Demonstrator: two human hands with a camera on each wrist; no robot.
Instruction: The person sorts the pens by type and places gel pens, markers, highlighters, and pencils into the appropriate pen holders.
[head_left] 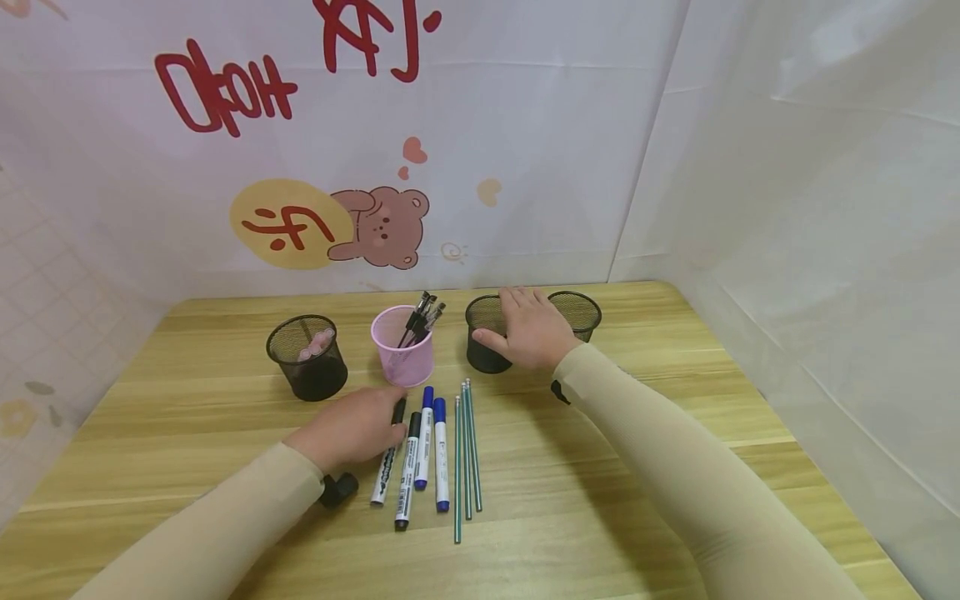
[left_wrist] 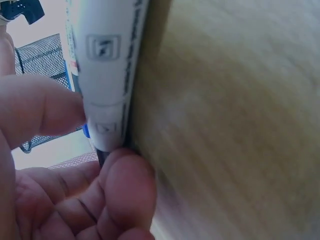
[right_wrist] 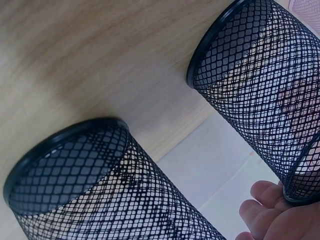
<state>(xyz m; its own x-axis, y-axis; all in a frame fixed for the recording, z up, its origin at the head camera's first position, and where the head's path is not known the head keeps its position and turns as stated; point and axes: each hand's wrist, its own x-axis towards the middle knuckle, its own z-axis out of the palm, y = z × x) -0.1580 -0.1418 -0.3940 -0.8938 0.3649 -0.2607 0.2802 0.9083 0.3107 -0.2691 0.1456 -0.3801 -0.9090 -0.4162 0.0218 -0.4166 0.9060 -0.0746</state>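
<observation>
- The left hand (head_left: 352,429) has fingers curled round the upper end of one black-capped marker (head_left: 387,467) lying on the surface (head_left: 600,500).
- The right hand (head_left: 528,329) rests flat, fingers straight, on one black mesh cup (head_left: 483,354).
- That marker's long axis runs from near to far, cap pointing away.
- Markers: four.
- Pencils (head_left: 467,454): three.
- Mesh cups: three black, one pink cup (head_left: 403,350).

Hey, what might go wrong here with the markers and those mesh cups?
The left hand pinches the black-capped white marker, which lies tight against three other markers; lifting it may roll them into the thin green pencils. The right hand rests on the rim of a light black mesh cup standing close to another mesh cup; a nudge could tip either.
</observation>
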